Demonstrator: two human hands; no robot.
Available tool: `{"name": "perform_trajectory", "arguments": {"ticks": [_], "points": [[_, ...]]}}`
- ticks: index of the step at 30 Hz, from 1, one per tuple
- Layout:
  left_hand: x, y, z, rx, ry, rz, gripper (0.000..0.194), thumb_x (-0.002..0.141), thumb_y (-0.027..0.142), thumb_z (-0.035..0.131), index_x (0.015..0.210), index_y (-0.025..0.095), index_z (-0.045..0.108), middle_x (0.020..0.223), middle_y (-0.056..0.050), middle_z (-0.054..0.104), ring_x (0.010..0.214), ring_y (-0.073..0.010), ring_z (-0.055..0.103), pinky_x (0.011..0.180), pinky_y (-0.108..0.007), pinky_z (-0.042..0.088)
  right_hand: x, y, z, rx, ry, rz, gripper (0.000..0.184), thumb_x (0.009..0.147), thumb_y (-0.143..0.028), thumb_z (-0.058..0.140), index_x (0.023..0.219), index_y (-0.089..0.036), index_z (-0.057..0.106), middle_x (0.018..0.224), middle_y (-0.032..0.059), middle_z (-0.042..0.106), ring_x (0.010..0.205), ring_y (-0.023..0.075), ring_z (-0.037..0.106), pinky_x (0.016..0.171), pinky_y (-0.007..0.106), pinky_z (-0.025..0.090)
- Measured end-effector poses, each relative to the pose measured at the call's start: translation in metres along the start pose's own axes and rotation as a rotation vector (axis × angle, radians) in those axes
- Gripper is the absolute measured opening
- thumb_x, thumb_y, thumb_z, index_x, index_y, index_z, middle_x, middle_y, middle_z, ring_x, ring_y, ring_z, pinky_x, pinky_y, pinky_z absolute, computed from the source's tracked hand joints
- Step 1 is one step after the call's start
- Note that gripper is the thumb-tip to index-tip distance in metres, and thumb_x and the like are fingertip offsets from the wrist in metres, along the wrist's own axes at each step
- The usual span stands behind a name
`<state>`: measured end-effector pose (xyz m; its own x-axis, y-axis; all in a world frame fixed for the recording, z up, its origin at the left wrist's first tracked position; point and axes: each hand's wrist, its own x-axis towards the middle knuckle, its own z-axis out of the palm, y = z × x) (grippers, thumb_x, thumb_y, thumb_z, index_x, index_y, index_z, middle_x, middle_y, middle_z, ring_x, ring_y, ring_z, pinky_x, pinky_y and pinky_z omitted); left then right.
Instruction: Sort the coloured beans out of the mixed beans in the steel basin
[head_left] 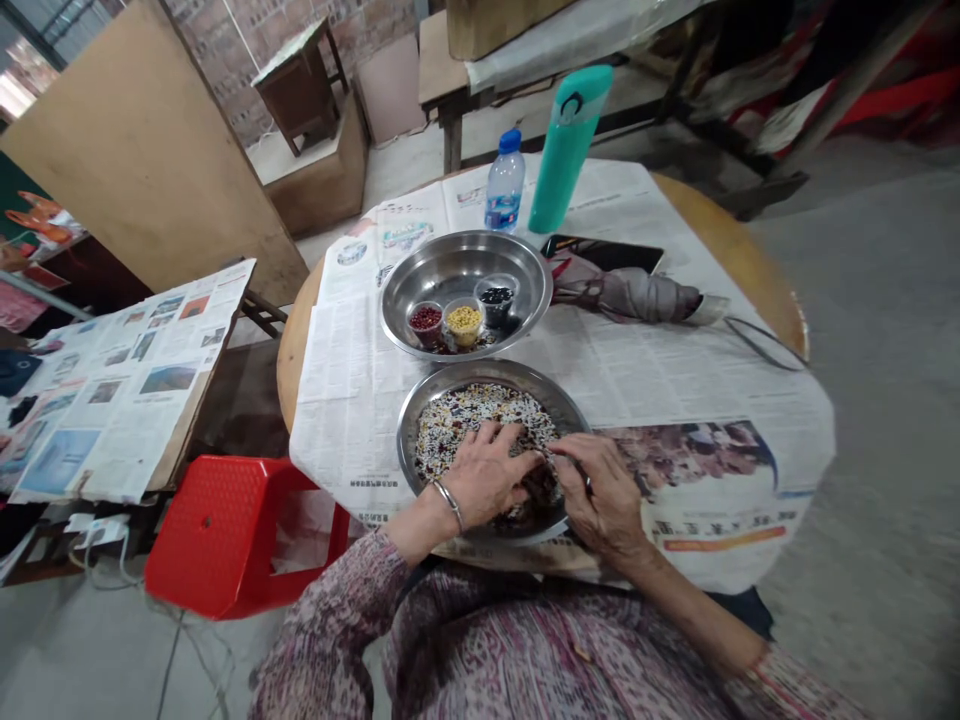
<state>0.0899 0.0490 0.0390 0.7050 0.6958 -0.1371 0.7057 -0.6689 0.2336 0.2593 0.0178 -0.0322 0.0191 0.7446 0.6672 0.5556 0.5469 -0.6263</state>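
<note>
Reaching into mixed beans (457, 425) in a steel plate (480, 372) at the near edge of the tabletop (739, 245), the left hand (484, 480) curls over them, the right hand (596, 490) pinches narrowly; any grip is impossible to tell.

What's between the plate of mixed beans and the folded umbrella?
Only newspaper lies between the steel plate of mixed beans and the folded umbrella, as the head view shows.

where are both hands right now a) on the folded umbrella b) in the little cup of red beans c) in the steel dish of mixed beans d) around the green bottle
C. The left hand and right hand are both down on the mixed beans inside the steel dish.
</note>
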Motion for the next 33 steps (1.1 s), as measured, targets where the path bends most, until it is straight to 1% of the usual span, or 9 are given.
{"name": "perform_trajectory", "arguments": {"ticks": [2, 8, 12, 14, 16, 18, 23, 28, 33], "points": [[0.006, -0.004, 0.0, 0.013, -0.019, -0.017, 0.022, 0.093, 0.017, 0.052, 0.112, 0.02, 0.061, 0.124, -0.01, 0.053, 0.115, -0.0258, 0.048, 0.096, -0.04, 0.05, 0.0, 0.0, 0.0, -0.002, 0.002, 0.006, 0.023, 0.089, -0.015, 0.052, 0.107, -0.025, 0.062, 0.096, 0.0063, 0.067, 0.092, 0.0236, 0.063, 0.086, 0.043, 0.052], [0.013, -0.036, -0.011, 0.043, 0.09, -0.256, 0.03, 0.097, 0.01, 0.039, 0.111, 0.022, 0.062, 0.109, -0.006, 0.061, 0.105, -0.02, 0.053, 0.091, -0.032, 0.051, 0.0, 0.0, 0.0, -0.011, 0.003, 0.004, 0.023, 0.089, -0.014, 0.052, 0.107, -0.025, 0.062, 0.095, 0.0058, 0.067, 0.091, 0.0232, 0.063, 0.086, 0.042, 0.052], [-0.006, -0.043, -0.013, 0.049, 0.175, -0.415, 0.024, 0.097, 0.029, 0.049, 0.118, 0.021, 0.059, 0.129, -0.008, 0.055, 0.117, -0.0251, 0.047, 0.097, -0.038, 0.049, 0.0, 0.0, 0.0, 0.002, -0.004, 0.0, 0.024, 0.089, -0.012, 0.052, 0.108, -0.024, 0.062, 0.095, 0.0062, 0.067, 0.092, 0.0232, 0.062, 0.086, 0.042, 0.051], [-0.017, -0.039, -0.012, 0.026, 0.169, -0.469, 0.045, 0.09, 0.046, 0.061, 0.127, 0.022, 0.053, 0.137, -0.01, 0.047, 0.122, -0.0293, 0.044, 0.098, -0.043, 0.049, 0.0, 0.0, 0.0, 0.009, -0.004, 0.004, 0.024, 0.089, -0.012, 0.053, 0.108, -0.024, 0.062, 0.096, 0.0062, 0.067, 0.092, 0.0233, 0.062, 0.086, 0.042, 0.051], [-0.024, -0.031, -0.009, -0.017, 0.127, -0.471, 0.07, 0.077, 0.056, 0.072, 0.134, 0.024, 0.047, 0.137, -0.012, 0.044, 0.123, -0.0319, 0.044, 0.096, -0.045, 0.051, 0.0, 0.0, -0.001, 0.011, -0.003, 0.007, 0.023, 0.089, -0.013, 0.053, 0.107, -0.024, 0.062, 0.096, 0.0061, 0.067, 0.093, 0.0234, 0.062, 0.086, 0.042, 0.052], [-0.025, -0.022, -0.004, -0.075, 0.09, -0.425, 0.074, 0.073, 0.054, 0.077, 0.135, 0.026, 0.046, 0.133, -0.01, 0.045, 0.12, -0.0306, 0.046, 0.092, -0.042, 0.053, 0.0, 0.0, -0.001, 0.008, -0.008, 0.007, 0.024, 0.089, -0.013, 0.053, 0.108, -0.025, 0.062, 0.096, 0.0061, 0.067, 0.093, 0.0234, 0.062, 0.086, 0.042, 0.052], [-0.005, -0.008, 0.004, -0.169, 0.046, -0.308, 0.022, 0.096, 0.016, 0.048, 0.112, 0.022, 0.061, 0.108, -0.005, 0.057, 0.098, -0.0168, 0.058, 0.087, -0.028, 0.052, 0.0, 0.0, 0.0, -0.001, -0.006, 0.005, 0.022, 0.089, -0.014, 0.053, 0.106, -0.024, 0.063, 0.095, 0.0064, 0.068, 0.091, 0.0233, 0.063, 0.085, 0.042, 0.052], [-0.004, -0.011, 0.0, -0.068, 0.207, -0.314, 0.033, 0.093, 0.008, 0.047, 0.118, 0.025, 0.059, 0.118, -0.004, 0.06, 0.105, -0.02, 0.056, 0.086, -0.03, 0.054, 0.002, -0.002, -0.002, -0.038, -0.032, -0.036, 0.023, 0.089, -0.014, 0.054, 0.108, -0.024, 0.062, 0.094, 0.0062, 0.068, 0.09, 0.0227, 0.063, 0.084, 0.041, 0.052], [-0.038, -0.022, 0.004, -0.079, 0.417, -0.293, 0.029, 0.092, 0.005, 0.047, 0.11, 0.022, 0.063, 0.108, -0.005, 0.065, 0.102, -0.019, 0.058, 0.087, -0.031, 0.054, 0.022, -0.012, -0.007, -0.236, -0.25, -0.123, 0.024, 0.091, -0.017, 0.054, 0.114, -0.018, 0.06, 0.103, 0.0098, 0.067, 0.098, 0.0239, 0.061, 0.089, 0.039, 0.051]]}}
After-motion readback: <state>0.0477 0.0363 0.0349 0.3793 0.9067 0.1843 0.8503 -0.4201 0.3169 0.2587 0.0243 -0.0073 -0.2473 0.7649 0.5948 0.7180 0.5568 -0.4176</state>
